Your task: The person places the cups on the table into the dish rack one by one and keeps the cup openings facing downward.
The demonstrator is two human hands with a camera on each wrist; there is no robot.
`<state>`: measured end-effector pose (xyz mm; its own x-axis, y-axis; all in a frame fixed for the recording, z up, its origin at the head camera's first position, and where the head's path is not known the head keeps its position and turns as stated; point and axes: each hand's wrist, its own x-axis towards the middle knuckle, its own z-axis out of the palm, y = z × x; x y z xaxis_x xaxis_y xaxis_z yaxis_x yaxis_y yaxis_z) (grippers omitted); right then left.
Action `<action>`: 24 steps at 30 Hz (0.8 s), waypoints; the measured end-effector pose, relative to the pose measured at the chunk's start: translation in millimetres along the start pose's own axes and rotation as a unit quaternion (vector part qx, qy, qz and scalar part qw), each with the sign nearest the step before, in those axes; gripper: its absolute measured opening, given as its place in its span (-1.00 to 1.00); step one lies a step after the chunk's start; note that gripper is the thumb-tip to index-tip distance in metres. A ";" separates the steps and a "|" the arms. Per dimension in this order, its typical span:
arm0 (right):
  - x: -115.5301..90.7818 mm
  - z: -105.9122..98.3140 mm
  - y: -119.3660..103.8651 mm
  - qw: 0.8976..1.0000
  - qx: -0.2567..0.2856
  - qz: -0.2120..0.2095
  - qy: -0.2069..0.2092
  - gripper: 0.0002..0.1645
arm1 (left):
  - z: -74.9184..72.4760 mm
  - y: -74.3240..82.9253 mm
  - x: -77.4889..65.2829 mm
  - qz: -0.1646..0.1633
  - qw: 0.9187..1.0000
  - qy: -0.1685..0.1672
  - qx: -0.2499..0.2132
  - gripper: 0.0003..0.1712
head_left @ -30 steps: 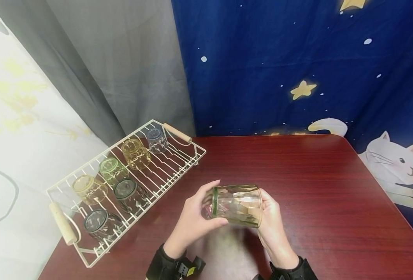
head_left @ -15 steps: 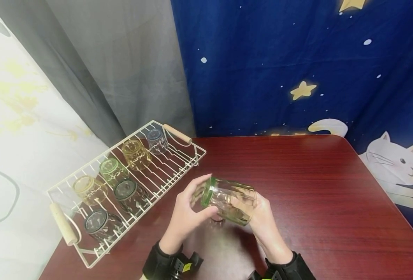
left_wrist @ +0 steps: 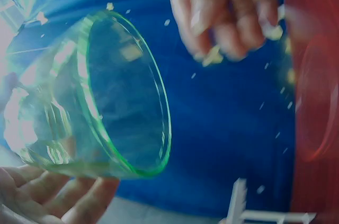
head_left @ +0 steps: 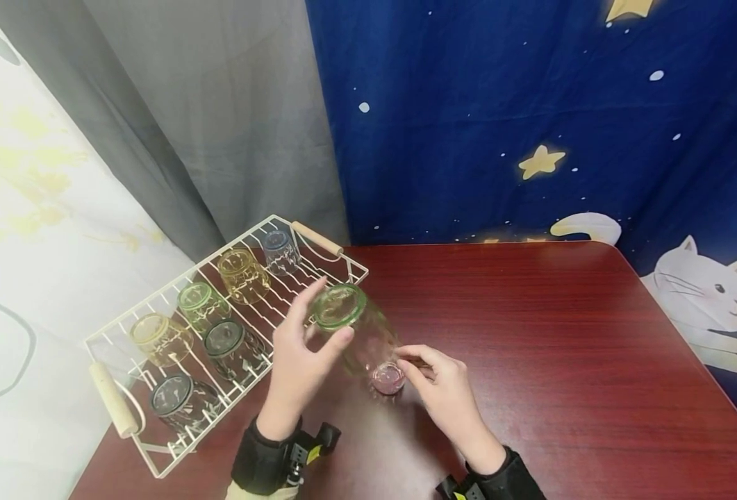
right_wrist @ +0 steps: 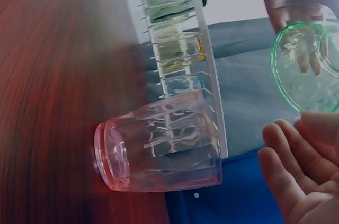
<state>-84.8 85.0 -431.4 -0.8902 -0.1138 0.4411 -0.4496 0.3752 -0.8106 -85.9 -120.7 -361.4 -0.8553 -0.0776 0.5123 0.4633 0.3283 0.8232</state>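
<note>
**Green glass lifted in left hand, pink glass standing by right hand**

Left hand (head_left: 296,361) wrapped round the green glass (head_left: 355,326), thumb on the near side and fingers on the far side, clamped on its upper part close to the rim. Glass off the worktop (head_left: 531,312), tilted: green-rimmed end up and toward the wire rack (head_left: 349,267), other end pointing down toward the pink glass (head_left: 388,378). Long axis running from the rack side, high, to the centre of the worktop, low. Just beside the near right edge of the rack, well nearer the left hand's side than the right's.

Right hand (head_left: 446,392) spread and relaxed, palm showing in the right wrist view, gripping nothing. Fingertips just beside the pink glass on its right; contact too close to call. Pink glass upright on the worktop, directly below the lower end of the green one, between the two hands.

Six tinted glasses (head_left: 224,340) sitting in the rack in two rows, left of the lifted glass. Free wire on the near right part of the rack, next to the green rim.
</note>
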 end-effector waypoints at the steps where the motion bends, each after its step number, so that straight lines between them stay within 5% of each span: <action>1: -0.4 0.9 -0.5 1.000 -0.006 -0.010 -0.010 -0.82 | -3.6 0.9 2.9 -0.003 1.000 0.016 0.017 -0.22; 10: -4.0 10.2 3.3 0.987 -0.140 -0.068 -0.049 -0.71 | -28.4 -0.9 20.9 -0.055 0.989 0.121 0.071 -0.22; 17: -3.7 14.0 6.0 0.983 -0.153 -0.084 -0.058 -0.68 | -29.2 -14.7 26.6 -0.063 0.970 0.211 0.103 -0.25; 24: -4.6 20.0 7.9 0.963 -0.214 -0.156 -0.058 -0.68 | -26.3 -32.0 28.1 -0.058 0.952 0.256 0.158 -0.16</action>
<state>-85.7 70.1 -447.6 -0.7306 -0.3740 0.5712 -0.6464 0.6483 -0.4023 -118.7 -158.1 -366.9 -0.6332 -0.5531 0.5414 0.2110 0.5497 0.8083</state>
